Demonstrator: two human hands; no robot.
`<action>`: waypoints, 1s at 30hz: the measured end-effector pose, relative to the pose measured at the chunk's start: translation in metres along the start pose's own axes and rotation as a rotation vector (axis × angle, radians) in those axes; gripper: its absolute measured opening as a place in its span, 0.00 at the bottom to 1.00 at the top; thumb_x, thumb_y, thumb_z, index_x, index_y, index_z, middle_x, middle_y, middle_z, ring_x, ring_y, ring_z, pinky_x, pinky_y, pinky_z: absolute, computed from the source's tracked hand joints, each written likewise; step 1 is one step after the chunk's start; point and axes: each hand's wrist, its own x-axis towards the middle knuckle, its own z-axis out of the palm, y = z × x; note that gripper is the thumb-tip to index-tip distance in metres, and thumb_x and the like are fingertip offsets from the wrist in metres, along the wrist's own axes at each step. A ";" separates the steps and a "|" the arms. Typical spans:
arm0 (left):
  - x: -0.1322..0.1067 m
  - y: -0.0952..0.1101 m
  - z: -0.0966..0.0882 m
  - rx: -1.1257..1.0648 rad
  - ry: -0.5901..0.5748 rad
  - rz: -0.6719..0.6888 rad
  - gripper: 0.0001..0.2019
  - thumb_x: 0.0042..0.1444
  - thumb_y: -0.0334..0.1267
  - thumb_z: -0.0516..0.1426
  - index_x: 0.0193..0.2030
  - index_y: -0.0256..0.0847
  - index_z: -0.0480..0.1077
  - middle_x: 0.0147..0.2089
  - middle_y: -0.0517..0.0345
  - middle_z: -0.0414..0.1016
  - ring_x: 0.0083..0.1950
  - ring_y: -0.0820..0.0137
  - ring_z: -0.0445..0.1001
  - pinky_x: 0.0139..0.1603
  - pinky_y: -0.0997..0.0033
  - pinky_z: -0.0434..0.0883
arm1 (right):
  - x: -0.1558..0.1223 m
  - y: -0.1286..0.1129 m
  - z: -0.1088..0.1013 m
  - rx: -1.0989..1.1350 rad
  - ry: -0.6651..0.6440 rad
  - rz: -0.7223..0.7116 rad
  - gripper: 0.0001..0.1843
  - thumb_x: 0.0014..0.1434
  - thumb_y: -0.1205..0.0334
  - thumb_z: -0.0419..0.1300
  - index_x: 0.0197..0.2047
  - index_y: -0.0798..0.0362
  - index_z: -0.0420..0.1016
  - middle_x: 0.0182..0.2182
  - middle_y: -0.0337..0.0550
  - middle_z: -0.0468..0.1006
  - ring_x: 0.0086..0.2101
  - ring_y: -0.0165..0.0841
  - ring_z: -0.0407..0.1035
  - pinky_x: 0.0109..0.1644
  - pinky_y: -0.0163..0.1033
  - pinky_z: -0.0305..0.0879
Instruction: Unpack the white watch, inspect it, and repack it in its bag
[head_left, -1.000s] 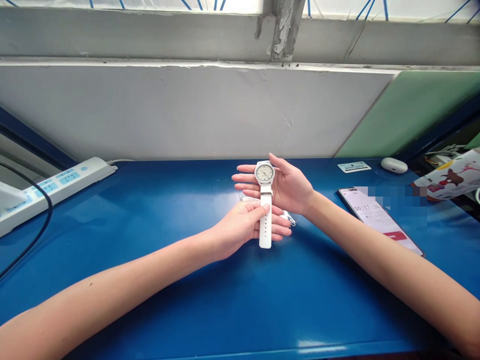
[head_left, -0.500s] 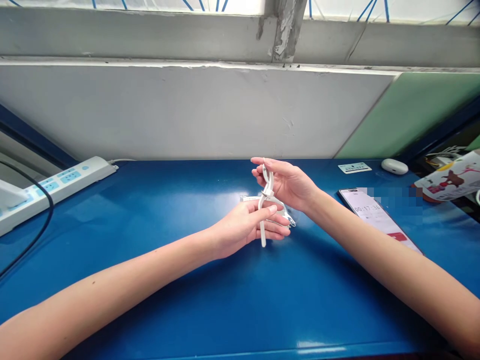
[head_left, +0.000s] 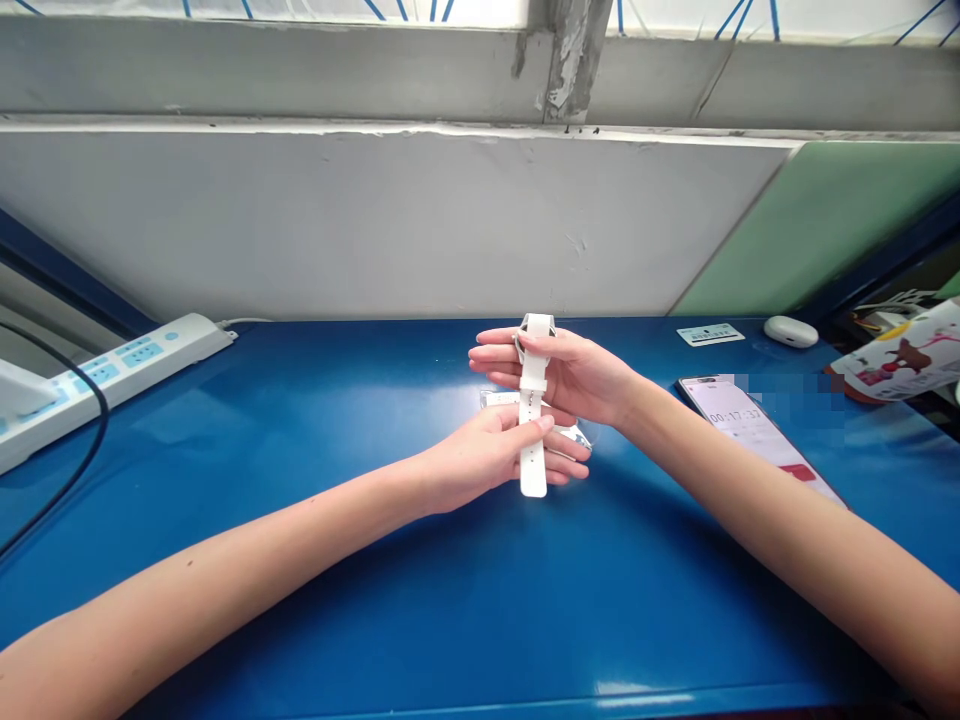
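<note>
A white wristwatch (head_left: pixel 533 375) is held upright between both hands above the blue table, its strap hanging down with a row of small holes. My left hand (head_left: pixel 495 450) pinches the lower strap between thumb and fingers. My right hand (head_left: pixel 574 370) grips the upper end near the watch case, the thumb lying across the strap. The watch face is turned away and cannot be seen. Behind the hands, a clear plastic packet (head_left: pixel 501 398) with something white lies on the table, largely hidden.
On the left is a white power strip (head_left: pixel 142 365) with a black cable (head_left: pixel 94 470). A phone (head_left: pixel 750 430) showing a timer lies right, under my right forearm's edge. Beyond it are a card (head_left: pixel 710 335), a white earbud case (head_left: pixel 790 332) and a printed box (head_left: pixel 900 355).
The watch has turned from edge-on to show its strap flat. My right hand's fingers have extended to the left behind it. My left hand keeps its hold on the strap.
</note>
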 end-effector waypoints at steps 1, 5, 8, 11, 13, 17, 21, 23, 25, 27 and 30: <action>0.000 0.000 0.000 0.014 0.004 0.012 0.17 0.62 0.43 0.62 0.51 0.32 0.73 0.48 0.37 0.80 0.48 0.55 0.80 0.56 0.50 0.72 | 0.000 -0.001 -0.001 -0.009 -0.004 0.006 0.15 0.67 0.66 0.53 0.52 0.58 0.76 0.50 0.50 0.82 0.47 0.34 0.77 0.51 0.36 0.74; 0.002 -0.001 -0.002 0.042 -0.023 0.067 0.13 0.60 0.39 0.62 0.47 0.32 0.76 0.47 0.39 0.80 0.53 0.53 0.78 0.57 0.50 0.72 | 0.000 -0.003 -0.001 -0.043 0.009 0.019 0.17 0.66 0.67 0.56 0.56 0.54 0.74 0.54 0.50 0.79 0.41 0.33 0.79 0.36 0.32 0.77; 0.003 -0.001 -0.003 0.052 -0.015 0.072 0.12 0.60 0.39 0.62 0.46 0.32 0.76 0.50 0.39 0.79 0.54 0.53 0.78 0.58 0.51 0.72 | 0.000 -0.001 0.001 -0.025 0.023 -0.002 0.16 0.67 0.67 0.54 0.56 0.54 0.74 0.55 0.50 0.79 0.44 0.33 0.79 0.42 0.33 0.78; 0.003 -0.001 -0.001 0.055 0.028 0.071 0.13 0.59 0.41 0.64 0.45 0.33 0.76 0.50 0.40 0.79 0.53 0.53 0.79 0.58 0.51 0.72 | 0.000 0.002 0.004 0.010 0.024 -0.018 0.16 0.69 0.63 0.52 0.56 0.54 0.73 0.54 0.49 0.79 0.47 0.34 0.78 0.48 0.36 0.76; 0.003 -0.002 -0.001 0.063 0.037 0.070 0.14 0.58 0.44 0.64 0.43 0.33 0.76 0.47 0.40 0.80 0.51 0.54 0.80 0.57 0.52 0.73 | 0.001 0.003 0.005 0.030 0.025 -0.016 0.17 0.71 0.60 0.49 0.56 0.54 0.72 0.53 0.50 0.80 0.48 0.34 0.78 0.50 0.37 0.76; 0.003 -0.002 -0.003 0.068 0.027 0.052 0.15 0.58 0.46 0.64 0.41 0.32 0.76 0.44 0.41 0.81 0.47 0.56 0.81 0.56 0.53 0.74 | 0.001 0.002 0.006 0.048 0.038 -0.001 0.19 0.72 0.58 0.45 0.57 0.55 0.71 0.51 0.50 0.81 0.47 0.35 0.78 0.50 0.39 0.76; 0.001 -0.002 -0.002 0.027 0.032 0.044 0.16 0.57 0.45 0.66 0.45 0.33 0.76 0.48 0.40 0.80 0.49 0.55 0.80 0.57 0.53 0.73 | 0.000 -0.002 0.006 0.047 0.070 0.008 0.20 0.73 0.59 0.45 0.54 0.59 0.73 0.52 0.53 0.80 0.47 0.35 0.78 0.53 0.39 0.74; 0.000 -0.001 0.001 -0.012 0.044 0.059 0.17 0.57 0.44 0.66 0.46 0.33 0.76 0.51 0.38 0.79 0.54 0.52 0.78 0.58 0.52 0.71 | 0.000 -0.003 0.005 0.032 0.076 0.018 0.20 0.72 0.59 0.45 0.52 0.60 0.75 0.52 0.55 0.80 0.47 0.35 0.78 0.56 0.40 0.73; -0.002 -0.001 0.005 -0.052 0.051 0.073 0.17 0.57 0.43 0.67 0.47 0.32 0.76 0.53 0.36 0.78 0.56 0.50 0.77 0.60 0.51 0.70 | 0.000 -0.004 0.003 0.012 0.057 0.027 0.21 0.72 0.58 0.46 0.50 0.61 0.76 0.52 0.56 0.80 0.48 0.36 0.77 0.59 0.42 0.70; -0.003 -0.001 0.007 -0.072 0.044 0.073 0.17 0.57 0.42 0.66 0.47 0.32 0.75 0.53 0.36 0.78 0.58 0.49 0.76 0.61 0.50 0.69 | 0.001 -0.003 0.000 0.002 0.033 0.021 0.21 0.72 0.57 0.46 0.49 0.61 0.76 0.52 0.57 0.80 0.51 0.37 0.76 0.62 0.44 0.67; -0.003 -0.002 0.006 -0.082 0.039 0.057 0.15 0.59 0.41 0.65 0.47 0.31 0.76 0.54 0.34 0.77 0.58 0.49 0.76 0.61 0.50 0.69 | 0.003 -0.002 -0.003 0.011 0.035 -0.002 0.21 0.72 0.58 0.46 0.49 0.61 0.76 0.53 0.58 0.79 0.55 0.39 0.73 0.65 0.45 0.62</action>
